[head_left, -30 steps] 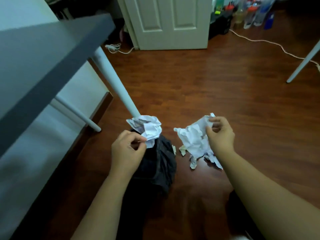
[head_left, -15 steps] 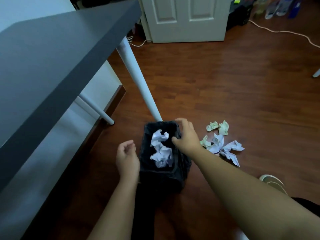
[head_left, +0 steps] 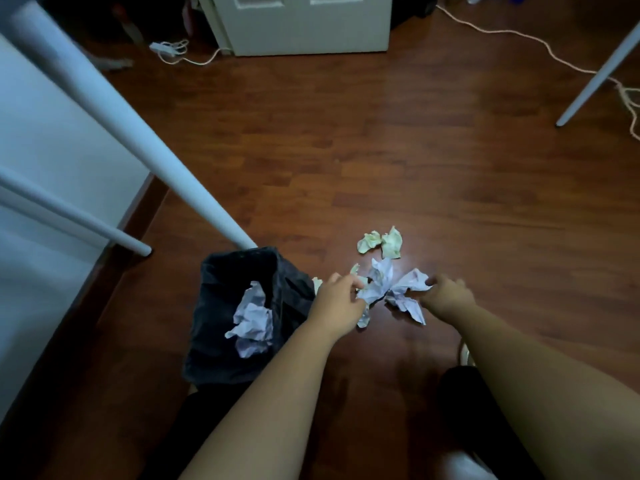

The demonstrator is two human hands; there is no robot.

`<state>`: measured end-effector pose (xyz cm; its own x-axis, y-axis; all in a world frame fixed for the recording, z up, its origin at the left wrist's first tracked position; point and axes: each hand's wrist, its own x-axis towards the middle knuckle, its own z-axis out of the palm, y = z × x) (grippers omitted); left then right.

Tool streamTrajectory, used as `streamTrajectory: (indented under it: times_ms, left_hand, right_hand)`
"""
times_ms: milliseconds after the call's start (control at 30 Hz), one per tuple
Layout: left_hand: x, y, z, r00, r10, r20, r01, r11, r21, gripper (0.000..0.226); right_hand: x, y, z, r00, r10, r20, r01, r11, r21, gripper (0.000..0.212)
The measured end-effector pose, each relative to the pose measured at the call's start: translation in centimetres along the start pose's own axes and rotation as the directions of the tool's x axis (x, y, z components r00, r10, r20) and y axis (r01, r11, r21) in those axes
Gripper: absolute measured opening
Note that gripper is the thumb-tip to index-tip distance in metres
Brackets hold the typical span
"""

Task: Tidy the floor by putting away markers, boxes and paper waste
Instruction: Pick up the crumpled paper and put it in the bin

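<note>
A black-lined waste bin (head_left: 239, 258) stands on the wooden floor at the foot of a white table leg. Crumpled white paper (head_left: 251, 318) lies inside it. Right of the bin, more crumpled white paper (head_left: 379, 282) lies on the floor in a small heap, with another white piece (head_left: 412, 282) beside it. My left hand (head_left: 337, 303) pinches the left edge of the heap. My right hand (head_left: 446, 296) grips the right piece. Two pale green paper wads (head_left: 381, 242) lie just beyond, untouched.
The slanted white table leg (head_left: 138, 140) and a second leg (head_left: 69, 216) stand left of the bin, by the white wall. A white door (head_left: 301, 22) is at the back. A cable (head_left: 519, 36) and another white leg (head_left: 595, 74) are at the far right.
Both hands let their paper go into the bin, then moved right to the heap on the floor. The view tilted down and the tabletop left the frame.
</note>
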<state>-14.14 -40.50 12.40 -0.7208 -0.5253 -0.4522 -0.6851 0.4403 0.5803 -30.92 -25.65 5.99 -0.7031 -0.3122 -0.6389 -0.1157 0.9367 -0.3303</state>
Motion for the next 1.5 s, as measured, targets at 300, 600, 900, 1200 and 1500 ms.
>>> streamTrajectory:
  times_ms: [300,600,900,1200,1500]
  left_hand:
    - [10.3,-5.0,6.0,0.928,-0.371,0.039,0.37,0.929,0.017,0.066]
    - [15.5,-10.3,7.5,0.973,-0.219,0.075,0.185,0.931,0.315,0.07]
    - [17.6,-13.7,8.6,0.87,-0.323,0.374,0.028,0.788,0.615,0.108]
    - [10.8,-13.5,13.9,0.924,-0.228,0.308,0.118,0.934,0.337,0.024]
    - [0.9,-1.6,1.9,0.981,-0.039,-0.19,0.01,0.988,-0.152,0.03]
  right_hand:
    - [7.6,0.4,2.9,0.971,-0.174,0.164,0.213,0.943,-0.255,0.093]
    - [13.6,-2.1,9.1,0.871,-0.338,0.356,0.486,0.701,-0.523,0.094]
    - [14.9,2.7,10.5,0.811,-0.377,0.448,0.573,0.669,-0.474,0.05]
    - [11.8,4.1,6.0,0.903,-0.358,0.238,0.406,0.893,-0.194,0.035]
    - [3.1,-2.9,-2.0,0.983,-0.185,-0.014,0.171,0.873,0.456,0.028]
